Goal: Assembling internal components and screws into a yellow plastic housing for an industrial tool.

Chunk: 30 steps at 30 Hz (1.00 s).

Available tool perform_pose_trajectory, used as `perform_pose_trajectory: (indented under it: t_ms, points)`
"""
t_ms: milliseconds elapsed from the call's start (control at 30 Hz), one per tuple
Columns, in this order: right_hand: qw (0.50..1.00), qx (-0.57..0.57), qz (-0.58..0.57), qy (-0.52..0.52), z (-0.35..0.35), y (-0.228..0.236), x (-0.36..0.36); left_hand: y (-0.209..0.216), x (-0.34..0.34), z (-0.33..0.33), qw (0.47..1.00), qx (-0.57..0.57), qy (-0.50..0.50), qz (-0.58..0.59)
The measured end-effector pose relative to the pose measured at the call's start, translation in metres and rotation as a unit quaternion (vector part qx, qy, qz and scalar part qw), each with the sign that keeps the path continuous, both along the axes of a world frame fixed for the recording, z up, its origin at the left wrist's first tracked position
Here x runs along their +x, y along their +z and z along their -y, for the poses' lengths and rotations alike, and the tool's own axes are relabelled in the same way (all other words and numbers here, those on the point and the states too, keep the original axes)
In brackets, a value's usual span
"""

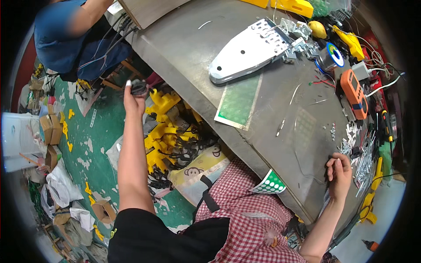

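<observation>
My left hand (133,101) reaches out beyond the table's left edge, closed around a dark grey bundle (139,87) that looks like coiled cable; its exact kind is hard to make out. Below it lies a heap of yellow plastic housings (163,136) with black cords. My right hand (340,175) is at the right part of the table, its fingers loosely bent and apart, with nothing visible in them. Beside it runs a thin wire (300,165), and loose metal pins (363,166) lie just past the fingers.
On the grey table (184,48) lie a white metal plate (245,50), a green card (239,101), a solder spool (330,58) and an orange multimeter (353,94). A green dotted sheet (270,183) overhangs the near edge. Another person (79,44) sits at far left.
</observation>
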State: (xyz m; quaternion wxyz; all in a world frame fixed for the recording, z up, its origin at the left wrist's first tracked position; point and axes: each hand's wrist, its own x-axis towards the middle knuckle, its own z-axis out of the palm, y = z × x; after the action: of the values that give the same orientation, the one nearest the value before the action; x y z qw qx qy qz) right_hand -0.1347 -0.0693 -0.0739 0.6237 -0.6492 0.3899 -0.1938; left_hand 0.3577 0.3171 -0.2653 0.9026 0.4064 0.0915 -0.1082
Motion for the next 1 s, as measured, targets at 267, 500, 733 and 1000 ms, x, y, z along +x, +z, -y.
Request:
perform_pose_trajectory:
  t_ms: [267,500,733,1000]
  points:
    - [0.999,-0.034,0.003,-0.024,-0.007,-0.005,0.0,-0.058,-0.066,-0.006,0.993,0.07,-0.096,-0.025]
    - [0.998,-0.052,0.005,-0.025,-0.006,-0.005,-0.004,0.0,-0.059,0.013,0.999,0.033,0.0,0.044]
    - [0.997,-0.064,0.004,-0.032,-0.009,-0.008,-0.001,0.046,0.025,-0.007,0.997,-0.015,0.069,0.018]
    - [0.995,-0.078,-0.007,-0.057,-0.008,-0.007,-0.002,0.028,-0.047,-0.01,0.945,0.265,0.189,0.025]
